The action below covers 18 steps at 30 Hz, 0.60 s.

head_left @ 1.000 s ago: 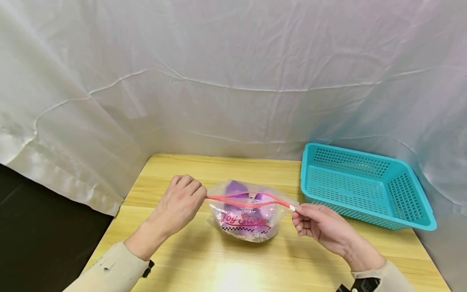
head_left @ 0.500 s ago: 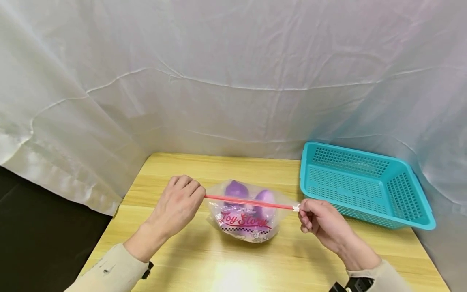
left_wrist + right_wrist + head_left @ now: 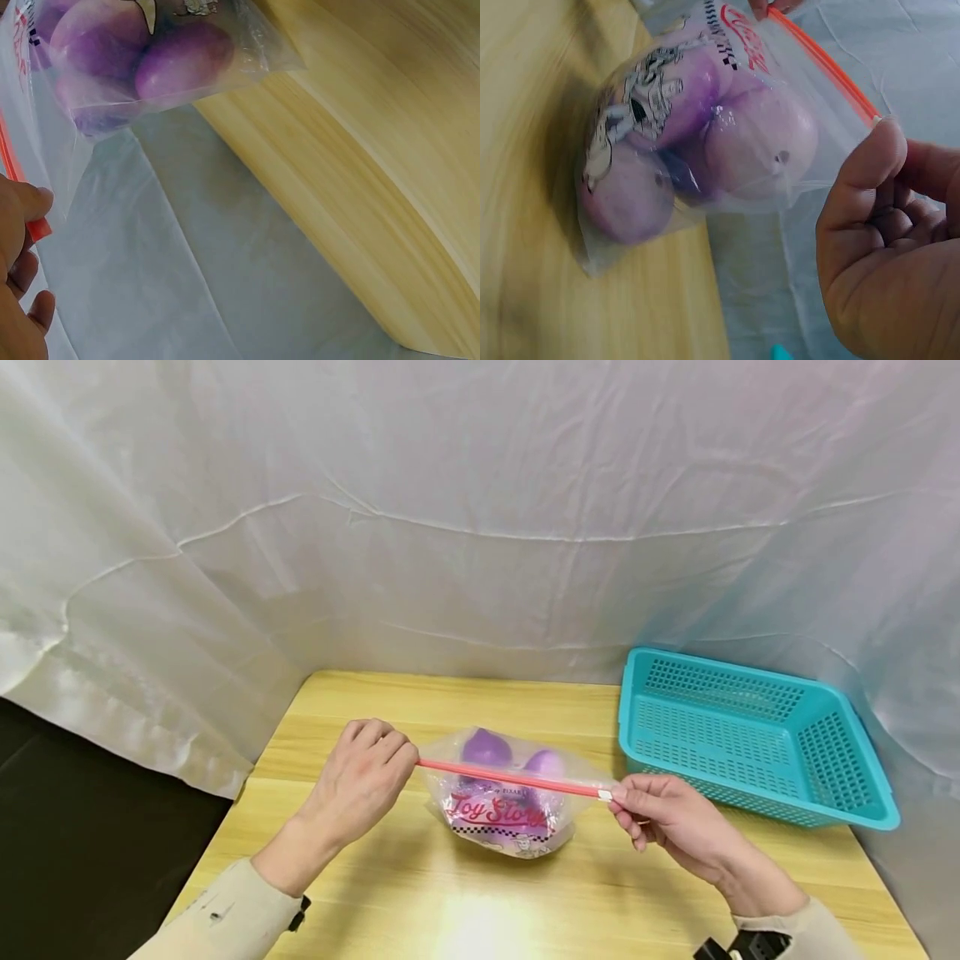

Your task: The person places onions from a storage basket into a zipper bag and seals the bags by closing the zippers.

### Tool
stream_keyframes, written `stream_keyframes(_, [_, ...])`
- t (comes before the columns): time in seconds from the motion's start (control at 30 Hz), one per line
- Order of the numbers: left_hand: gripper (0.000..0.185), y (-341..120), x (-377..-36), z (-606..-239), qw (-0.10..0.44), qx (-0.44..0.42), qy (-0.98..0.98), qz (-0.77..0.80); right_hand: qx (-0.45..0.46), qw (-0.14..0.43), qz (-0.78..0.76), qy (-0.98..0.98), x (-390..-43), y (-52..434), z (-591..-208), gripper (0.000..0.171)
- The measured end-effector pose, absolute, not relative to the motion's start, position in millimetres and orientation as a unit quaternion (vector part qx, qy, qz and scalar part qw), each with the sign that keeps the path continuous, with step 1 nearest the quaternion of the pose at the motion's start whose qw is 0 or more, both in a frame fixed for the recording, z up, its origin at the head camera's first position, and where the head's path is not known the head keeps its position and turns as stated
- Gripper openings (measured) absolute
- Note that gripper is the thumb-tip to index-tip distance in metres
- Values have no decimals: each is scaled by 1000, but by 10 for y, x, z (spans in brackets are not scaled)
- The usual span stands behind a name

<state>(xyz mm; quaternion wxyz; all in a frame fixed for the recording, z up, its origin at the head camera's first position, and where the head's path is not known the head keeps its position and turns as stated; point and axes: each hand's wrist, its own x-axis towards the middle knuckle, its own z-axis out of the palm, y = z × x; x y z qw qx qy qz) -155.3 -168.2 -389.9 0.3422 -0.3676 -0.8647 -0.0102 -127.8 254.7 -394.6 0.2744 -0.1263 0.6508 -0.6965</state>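
Both grips pinch the ends of the red zip strip [image 3: 510,777]: in the head view the left hand [image 3: 365,775] pinches its left end, the right hand [image 3: 658,814] its white slider end, and the clear printed bag [image 3: 498,814] of purple round things hangs between them, over the middle of the desk [image 3: 390,893], with a teal basket [image 3: 753,745] at the desk's right edge. The left wrist view shows fingertips [image 3: 30,206] closed on the strip beside the bag [image 3: 150,67]. The right wrist view shows the thumb [image 3: 870,161] at the slider end, the bag [image 3: 697,150] against the desk.

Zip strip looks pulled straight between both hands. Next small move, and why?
Probably lift the bag toward the basket: the red strip runs straight and shut, left hand and right hand pinch its ends, and the purple balls sit inside.
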Motion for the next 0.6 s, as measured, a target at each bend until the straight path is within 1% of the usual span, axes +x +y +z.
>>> stream_keyframes(0.13, [24,-1686,-1546,-3924,355,-367,-860,-8,-117,250,-664,695,-1255,2485,-3911,24])
stream_keyframes(0.3, [29,-1678,-1547,-3949,364,-356,-860,-28,-98,237,-655,711,-1244,2441,-3914,27])
stream_keyframes(0.4, [28,-1666,-1548,-3954,364,-350,-863,-36,-96,228,-650,719,-1227,2441,-3923,27])
stream_keyframes(0.6, [25,-1659,-1532,-3961,363,-346,-864,-41,-112,223,-656,712,-1201,2435,-3954,24])
